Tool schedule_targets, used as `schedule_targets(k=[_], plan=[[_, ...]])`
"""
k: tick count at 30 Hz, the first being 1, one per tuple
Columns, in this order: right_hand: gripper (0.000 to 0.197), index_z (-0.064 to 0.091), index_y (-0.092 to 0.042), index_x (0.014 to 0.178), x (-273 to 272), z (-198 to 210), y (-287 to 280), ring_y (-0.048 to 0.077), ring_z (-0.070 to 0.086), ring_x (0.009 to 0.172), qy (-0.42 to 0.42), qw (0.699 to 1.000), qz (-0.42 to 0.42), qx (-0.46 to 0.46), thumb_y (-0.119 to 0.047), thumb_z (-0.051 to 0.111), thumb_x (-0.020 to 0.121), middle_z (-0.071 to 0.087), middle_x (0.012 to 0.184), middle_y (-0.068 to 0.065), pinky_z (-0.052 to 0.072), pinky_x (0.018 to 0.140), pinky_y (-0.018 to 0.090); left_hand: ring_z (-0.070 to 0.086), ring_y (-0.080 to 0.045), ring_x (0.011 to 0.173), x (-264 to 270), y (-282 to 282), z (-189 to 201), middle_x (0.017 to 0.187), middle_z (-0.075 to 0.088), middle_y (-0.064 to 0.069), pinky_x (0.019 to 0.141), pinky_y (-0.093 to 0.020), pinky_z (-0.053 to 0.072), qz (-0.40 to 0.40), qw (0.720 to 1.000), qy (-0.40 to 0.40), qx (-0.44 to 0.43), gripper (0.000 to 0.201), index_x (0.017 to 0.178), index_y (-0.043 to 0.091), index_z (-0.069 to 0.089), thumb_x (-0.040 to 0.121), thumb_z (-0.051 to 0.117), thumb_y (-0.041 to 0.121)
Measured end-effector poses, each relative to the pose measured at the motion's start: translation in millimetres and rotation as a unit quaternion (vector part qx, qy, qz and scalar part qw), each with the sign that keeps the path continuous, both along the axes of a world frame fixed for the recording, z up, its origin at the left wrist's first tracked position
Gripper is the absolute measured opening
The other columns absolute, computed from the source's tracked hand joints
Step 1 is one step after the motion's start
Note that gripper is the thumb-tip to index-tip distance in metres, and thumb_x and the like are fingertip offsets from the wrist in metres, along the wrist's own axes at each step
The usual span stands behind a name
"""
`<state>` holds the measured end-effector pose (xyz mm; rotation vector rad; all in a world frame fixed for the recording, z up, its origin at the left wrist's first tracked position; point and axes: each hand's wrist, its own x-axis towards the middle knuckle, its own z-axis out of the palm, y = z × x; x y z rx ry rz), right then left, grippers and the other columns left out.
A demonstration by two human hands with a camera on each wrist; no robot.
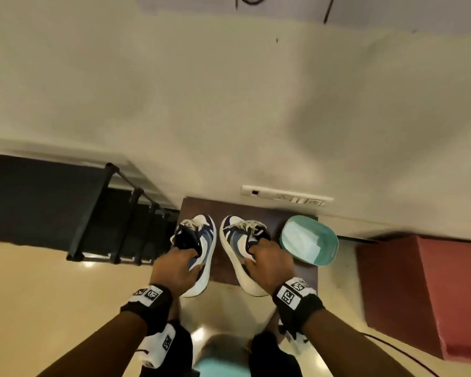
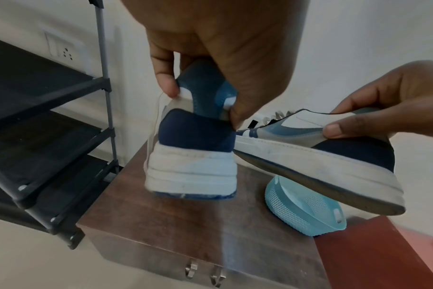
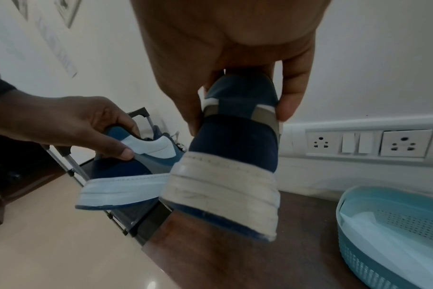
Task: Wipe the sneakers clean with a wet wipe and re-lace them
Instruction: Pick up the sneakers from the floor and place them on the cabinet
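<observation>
Basically both sneakers hang just above the brown cabinet top (image 1: 297,219), toes pointing at the wall. Left sneaker (image 1: 199,251) is gripped at the heel collar by the left hand (image 1: 174,270), fingers curled around it; right sneaker (image 1: 239,254) is gripped the same way by the right hand (image 1: 269,265). They look light, with stiff thick white soles and soft uppers, so the padded heel collar seems a sound grab point. Laces (image 1: 245,225) are still threaded, loose and floppy. Teal basket (image 1: 329,238) sits just right, holding wipes (image 1: 302,240): thin, limp, probably best pinched by an edge.
</observation>
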<state>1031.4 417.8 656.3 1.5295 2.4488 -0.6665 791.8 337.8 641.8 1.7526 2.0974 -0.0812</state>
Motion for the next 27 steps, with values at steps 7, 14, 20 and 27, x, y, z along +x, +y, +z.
schedule_targets(k=[7, 14, 20, 27], plan=[[0.026, 0.074, -0.023, 0.098, 2.6, -85.9, 23.8, 0.029, 0.066, 0.098, 0.018, 0.998, -0.008, 0.057, -0.044, 0.061, 0.090, 0.067, 0.105, 0.003, 0.050, 0.069, 0.037, 0.067, -0.032, 0.077, 15.4, 25.3, -71.7, 0.083, 0.070, -0.005, 0.059, -0.033, 0.051, 0.025, 0.999, 0.001, 0.031, 0.021, 0.091, 0.025, 0.071, 0.075, 0.076, 0.037], [0.020, 0.075, -0.019, 0.082, -26.0, -213.0, 1.2, 0.029, 0.065, 0.074, 0.003, 0.991, -0.043, 0.131, -0.038, 0.079, 0.081, 0.066, 0.085, 0.005, 0.050, 0.062, 0.039, 0.063, -0.029, 0.074, -4.1, 27.0, -205.6, 0.075, 0.069, 0.000, 0.059, -0.031, 0.042, -0.029, 0.996, 0.005, 0.084, 0.014, 0.082, 0.022, 0.071, 0.081, 0.066, 0.036], [0.020, 0.076, -0.022, 0.088, -40.5, -284.4, -22.9, 0.024, 0.065, 0.075, 0.025, 0.984, -0.043, 0.170, -0.041, 0.071, 0.089, 0.067, 0.087, 0.001, 0.046, 0.071, 0.037, 0.058, -0.027, 0.071, -6.5, 10.6, -275.4, 0.078, 0.068, -0.002, 0.064, -0.032, 0.033, -0.049, 0.980, -0.045, 0.190, 0.013, 0.086, 0.018, 0.067, 0.087, 0.069, 0.031], [0.023, 0.075, -0.019, 0.090, -45.6, -308.5, -29.6, 0.025, 0.062, 0.077, 0.096, 0.961, -0.071, 0.249, -0.042, 0.070, 0.091, 0.067, 0.087, 0.002, 0.043, 0.069, 0.038, 0.054, -0.024, 0.066, -7.3, 10.2, -301.5, 0.075, 0.061, -0.003, 0.061, -0.035, 0.033, -0.054, 0.943, -0.036, 0.325, 0.020, 0.081, 0.014, 0.068, 0.089, 0.071, 0.033]])
